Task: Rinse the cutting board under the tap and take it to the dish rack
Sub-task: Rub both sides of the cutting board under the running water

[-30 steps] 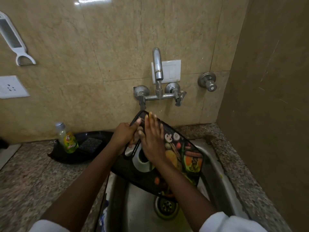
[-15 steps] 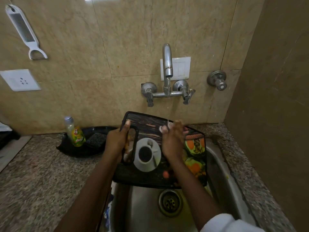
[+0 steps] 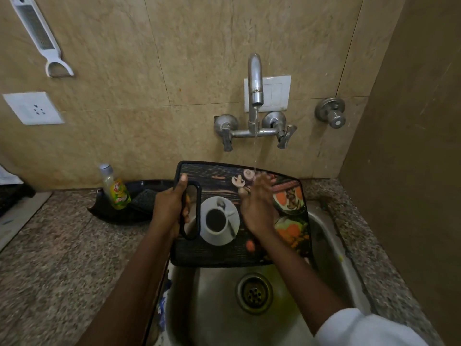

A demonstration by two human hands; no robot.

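Desk: speckled granite, runs along the tiled wall & wraps the sink at its right end.

Sink: steel, drain open at the near middle, dish rack not in view.

Cutting board: dark printed board w/ coffee-cup picture, held above the sink's far half, long side roughly parallel to the wall, left end over the desk's sink edge. Vs. 1 s ago it was tipped steeply, one corner up toward the tap; half a sec ago it was levelling out; now it sits near flat & square-on, printed face up.

Tap: thin stream running, landing at the board's far edge, right by the fingertips of the right hand.

Left hand: grip closed round the board's handle slot, thumb on top pointing to the wall, fingers through the slot. Same hold as before.

Right hand: grip not closed on anything – flat, fingers together, palm pressed on the board face. It has slid from centre toward the board's right-far part, under the stream.

Meaning, imo: rinse step underway, the hand rubbing the wet face while the board is flat enough to catch water. Carry to rack not yet started; underside prob. still needs water.
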